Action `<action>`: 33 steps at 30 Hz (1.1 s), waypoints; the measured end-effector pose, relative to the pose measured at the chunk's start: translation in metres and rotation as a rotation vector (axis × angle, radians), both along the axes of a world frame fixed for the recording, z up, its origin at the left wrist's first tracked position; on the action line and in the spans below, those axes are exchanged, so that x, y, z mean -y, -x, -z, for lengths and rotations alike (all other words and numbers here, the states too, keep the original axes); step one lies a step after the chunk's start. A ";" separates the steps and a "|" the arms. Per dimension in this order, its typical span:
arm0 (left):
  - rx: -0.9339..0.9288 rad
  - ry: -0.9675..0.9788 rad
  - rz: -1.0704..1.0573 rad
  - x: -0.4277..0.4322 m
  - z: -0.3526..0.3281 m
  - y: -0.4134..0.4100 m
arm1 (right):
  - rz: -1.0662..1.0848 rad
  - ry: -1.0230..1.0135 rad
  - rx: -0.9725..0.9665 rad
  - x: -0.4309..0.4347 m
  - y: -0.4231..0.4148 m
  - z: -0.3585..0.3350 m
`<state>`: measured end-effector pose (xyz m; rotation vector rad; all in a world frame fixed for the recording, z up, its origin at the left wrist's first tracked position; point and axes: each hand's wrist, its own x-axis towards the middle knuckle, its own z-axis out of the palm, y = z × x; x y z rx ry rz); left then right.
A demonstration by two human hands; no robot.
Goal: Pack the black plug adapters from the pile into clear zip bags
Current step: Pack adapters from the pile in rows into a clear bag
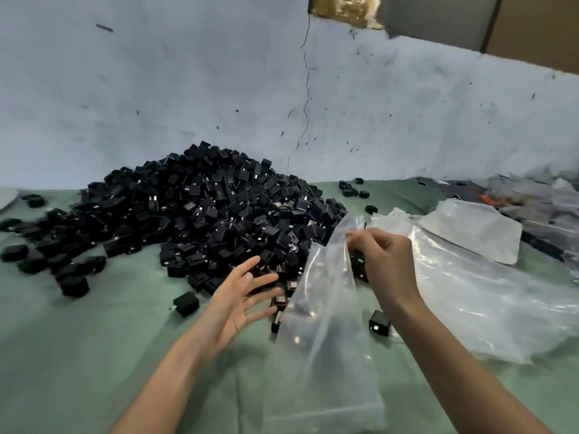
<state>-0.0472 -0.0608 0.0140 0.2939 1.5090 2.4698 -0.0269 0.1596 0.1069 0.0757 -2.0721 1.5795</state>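
A big pile of black plug adapters [200, 208] lies on the green cloth [94, 355] at centre left. My right hand [385, 261] pinches the top edge of a clear zip bag [326, 355], which hangs down towards me. My left hand [241, 296] is spread with straight fingers at the pile's near edge, just left of the bag, and holds nothing. Through the bag's plastic I cannot tell whether adapters lie inside it.
More clear bags [470, 292] lie spread on the right, with a further stack [476, 227] behind them. Loose adapters [186, 304] [379, 322] sit near my hands, others [351, 189] by the wall. A scuffed white wall [282, 89] closes the back.
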 end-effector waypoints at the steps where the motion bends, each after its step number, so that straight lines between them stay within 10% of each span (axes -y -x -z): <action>1: -0.024 0.075 0.067 0.004 -0.001 0.001 | 0.016 0.087 0.001 0.001 0.012 -0.003; 9: -0.014 -0.063 0.327 0.021 0.015 0.011 | -0.151 0.252 0.012 0.014 0.060 0.028; 19: 0.015 -0.139 -0.312 0.022 0.006 0.016 | -0.413 0.048 -0.034 -0.003 0.052 0.048; 24: -0.049 -0.122 -0.559 0.029 -0.005 0.012 | -0.232 -0.423 0.020 -0.011 0.049 0.056; 28: 0.032 -0.091 -0.984 0.042 -0.009 0.011 | -0.155 -0.988 0.515 -0.018 0.046 0.063; 33: -0.063 -0.238 -1.177 0.029 -0.007 -0.022 | -0.314 -1.238 0.650 -0.015 0.038 0.065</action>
